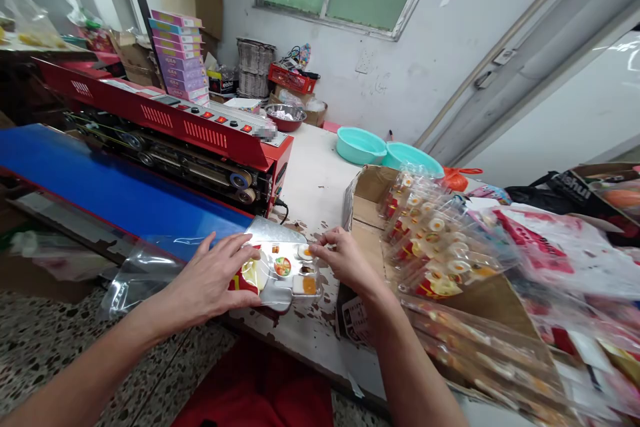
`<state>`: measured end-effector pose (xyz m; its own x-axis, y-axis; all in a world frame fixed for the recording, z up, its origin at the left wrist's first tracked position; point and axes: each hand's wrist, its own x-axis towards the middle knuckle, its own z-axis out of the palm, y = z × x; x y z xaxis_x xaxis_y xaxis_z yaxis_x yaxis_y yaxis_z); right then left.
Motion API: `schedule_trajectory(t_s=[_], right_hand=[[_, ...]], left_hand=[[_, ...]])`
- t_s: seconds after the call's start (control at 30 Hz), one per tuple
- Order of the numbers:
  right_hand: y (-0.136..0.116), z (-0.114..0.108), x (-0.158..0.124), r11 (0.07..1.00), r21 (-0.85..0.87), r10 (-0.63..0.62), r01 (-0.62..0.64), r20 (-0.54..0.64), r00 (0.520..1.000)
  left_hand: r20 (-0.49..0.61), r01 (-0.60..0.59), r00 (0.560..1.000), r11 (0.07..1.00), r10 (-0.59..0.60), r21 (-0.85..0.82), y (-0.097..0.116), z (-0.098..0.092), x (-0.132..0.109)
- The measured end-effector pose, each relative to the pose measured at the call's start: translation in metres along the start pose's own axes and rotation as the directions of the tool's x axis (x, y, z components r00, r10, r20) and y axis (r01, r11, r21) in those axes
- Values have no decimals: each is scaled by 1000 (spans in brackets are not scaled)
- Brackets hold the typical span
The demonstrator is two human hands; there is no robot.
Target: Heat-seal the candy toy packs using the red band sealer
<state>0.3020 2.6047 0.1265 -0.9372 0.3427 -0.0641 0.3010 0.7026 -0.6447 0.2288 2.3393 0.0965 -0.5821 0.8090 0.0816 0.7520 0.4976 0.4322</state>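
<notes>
A clear plastic packet [283, 283] of miniature toy food lies at the end of the blue conveyor belt, partly on a metal plate [273, 232]. In it are a red carton of fries [251, 272], a round pizza-like piece [283, 266], a fried egg [304, 251] and a square piece [305, 285]. My left hand [217, 273] rests over the packet's left part, thumb and fingers spread, covering some of the fries. At the far right corner, by the egg, my right hand [343, 255] pinches the packet's edge. Loose clear film [145, 280] trails leftward beneath my left hand.
A red sealing machine [200, 140] runs along the blue belt [100, 180] at left. To the right, a cardboard box [365, 213] holds several filled packets [430, 240]. Behind it stand two turquoise basins [361, 145], and a metal bowl [285, 116] sits near the wall.
</notes>
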Motion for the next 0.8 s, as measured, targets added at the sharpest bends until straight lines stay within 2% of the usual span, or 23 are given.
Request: schedule_trajectory(t_s=[0.1, 0.23, 0.3, 0.37, 0.43, 0.5, 0.57, 0.63, 0.7, 0.8], right_hand=[[-4, -2, 5, 997, -48, -58, 61, 56, 997], [-7, 11, 6, 998, -10, -70, 70, -24, 997], [-3, 19, 3, 987, 142, -68, 80, -86, 994], [2, 26, -3, 930, 363, -18, 61, -119, 993], [7, 29, -10, 842, 540, 58, -16, -60, 996], [7, 30, -14, 772, 624, 115, -119, 47, 992], [6, 31, -14, 728, 654, 173, -206, 116, 978], [5, 32, -10, 704, 666, 222, -245, 120, 968], [4, 34, -3, 719, 660, 230, -218, 69, 971], [7, 38, 5, 790, 593, 198, -153, -12, 980]], left_hand=[[10, 1, 1000, 999, -1, 35, 1, -1, 0], [-10, 14, 1000, 997, -13, 73, 1, 0, -1], [-17, 14, 1000, 997, -12, 78, 0, 1, -3], [-17, 9, 1000, 997, -8, 77, -1, 2, -4], [-14, 7, 1000, 997, -5, 77, -1, 2, -5], [-16, 8, 1000, 997, -7, 82, -2, 2, -5], [-16, 12, 1000, 996, -11, 86, -2, 2, -5], [-11, 16, 1000, 996, -15, 83, -2, 1, -5], [-3, 15, 1000, 997, -15, 79, -2, 1, -5], [1, 19, 1000, 996, -19, 86, -1, 1, -4]])
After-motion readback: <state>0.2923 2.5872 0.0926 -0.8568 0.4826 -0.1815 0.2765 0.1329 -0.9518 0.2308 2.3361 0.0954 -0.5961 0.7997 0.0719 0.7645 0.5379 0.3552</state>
